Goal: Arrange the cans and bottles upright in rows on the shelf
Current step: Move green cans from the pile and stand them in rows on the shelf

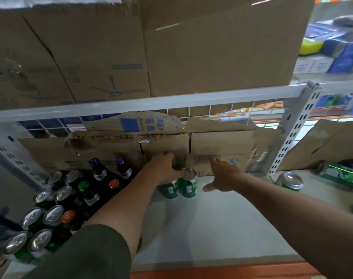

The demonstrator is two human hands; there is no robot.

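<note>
Round one green can (170,191), left grip (163,168) curled — right grip (224,176) spread

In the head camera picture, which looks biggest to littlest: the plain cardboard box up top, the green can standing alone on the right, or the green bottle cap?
Largest: cardboard box
Middle: green can
Smallest: green bottle cap
The gaps are clear; none look alike.
</note>
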